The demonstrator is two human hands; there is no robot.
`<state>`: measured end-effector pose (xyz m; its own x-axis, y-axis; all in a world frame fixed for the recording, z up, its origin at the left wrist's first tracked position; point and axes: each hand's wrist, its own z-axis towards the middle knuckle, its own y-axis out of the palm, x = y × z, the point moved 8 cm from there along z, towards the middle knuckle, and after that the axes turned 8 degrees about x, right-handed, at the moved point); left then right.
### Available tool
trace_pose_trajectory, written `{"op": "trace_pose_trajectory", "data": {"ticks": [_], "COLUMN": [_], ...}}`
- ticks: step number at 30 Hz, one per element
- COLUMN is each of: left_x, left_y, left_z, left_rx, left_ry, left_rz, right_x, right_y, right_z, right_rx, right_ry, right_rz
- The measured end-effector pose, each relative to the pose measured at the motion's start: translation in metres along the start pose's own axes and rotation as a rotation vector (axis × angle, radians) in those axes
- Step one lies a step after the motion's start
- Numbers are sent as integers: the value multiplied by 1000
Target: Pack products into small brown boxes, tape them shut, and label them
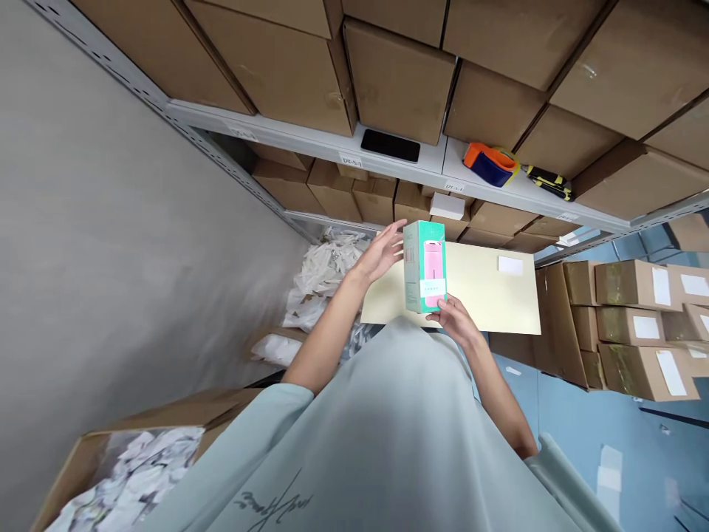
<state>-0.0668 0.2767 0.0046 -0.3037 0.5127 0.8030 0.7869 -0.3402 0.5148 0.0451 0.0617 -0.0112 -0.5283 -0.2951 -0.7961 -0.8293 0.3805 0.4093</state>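
A small green and white box [424, 267] with a pink item pictured on its front stands upright over the pale yellow board [487, 295]. My right hand [454, 318] grips its lower right corner, with the thumb on the front face. Beside the upper left of the box is my left hand [382, 251], its fingers spread and nothing held in it. A white label [509, 266] lies on the right part of the board.
Cartons fill the shelf [315, 133] ahead. A black phone [391, 145], an orange and blue tape dispenser [490, 164] and black-yellow cutters [548, 182] lie on its edge. Labelled cartons [631, 325] are stacked right; an open carton of paper [133, 473] stands lower left.
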Motion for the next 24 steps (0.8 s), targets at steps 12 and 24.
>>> {"op": "trace_pose_trajectory", "data": {"ticks": [12, 24], "left_x": [-4, 27], "left_y": [28, 41], "left_z": [11, -2], "left_rx": [71, 425], "left_ry": [70, 343], "left_rz": [-84, 343], "right_x": [-12, -77], "right_y": [-19, -35], "right_z": [9, -6], "right_rx": [-84, 373], "right_ry": [89, -524], "right_rz": [17, -786]}}
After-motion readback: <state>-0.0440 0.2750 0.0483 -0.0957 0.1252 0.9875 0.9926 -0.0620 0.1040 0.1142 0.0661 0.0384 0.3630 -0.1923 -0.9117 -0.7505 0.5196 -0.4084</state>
